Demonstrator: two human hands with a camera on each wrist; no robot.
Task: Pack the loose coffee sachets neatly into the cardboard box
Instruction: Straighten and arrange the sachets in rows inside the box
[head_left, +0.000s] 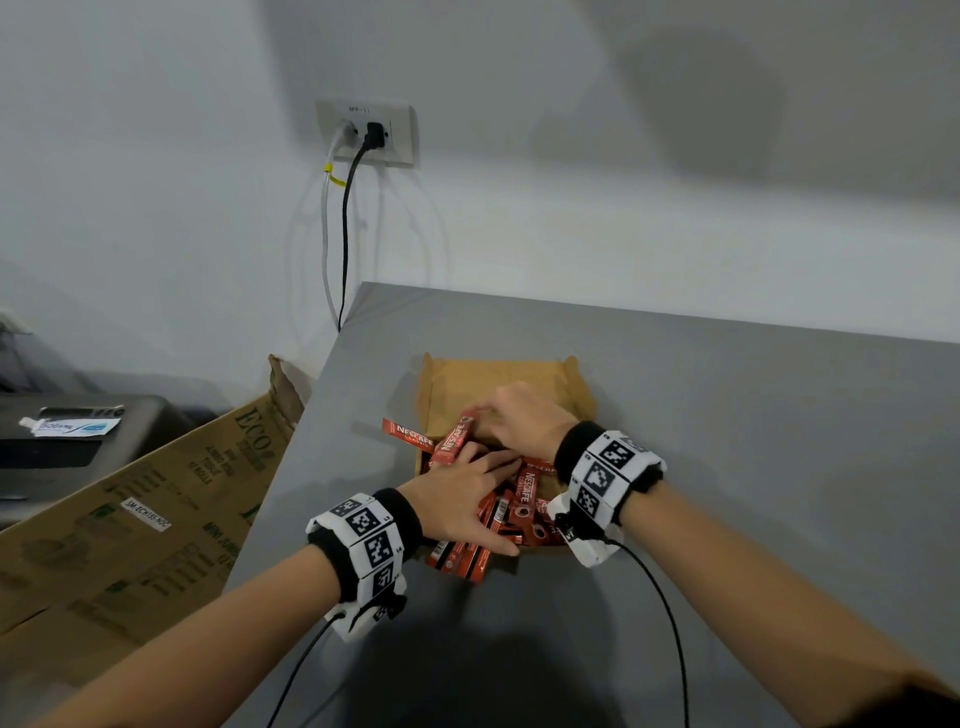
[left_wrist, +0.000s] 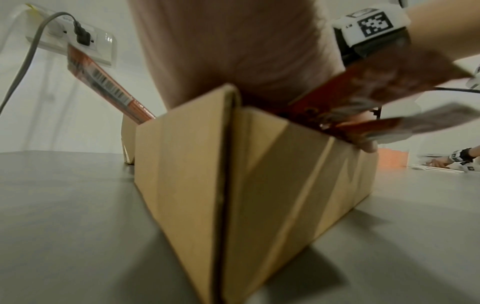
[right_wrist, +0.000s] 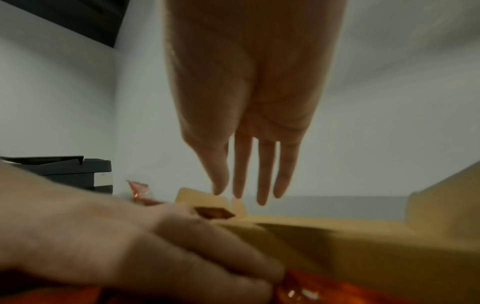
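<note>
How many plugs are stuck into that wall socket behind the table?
2. A white plug sits in the left side of the wall socket, and a black plug sits just right of it. Both cords hang down behind the table.

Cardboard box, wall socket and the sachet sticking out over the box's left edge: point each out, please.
cardboard box (head_left: 493, 376), head view, bare far inner wall.
wall socket (head_left: 402, 132), head view, plate's right part.
sachet (head_left: 408, 434), head view, its printed middle.

The head view looks down from high up at the desk (head_left: 727, 415) and box (head_left: 498, 374). The left wrist view sits low on the desk, very near the box (left_wrist: 233, 185). The right wrist view looks along the fingers (right_wrist: 262, 174) over the box (right_wrist: 363, 236). All share the box.
</note>
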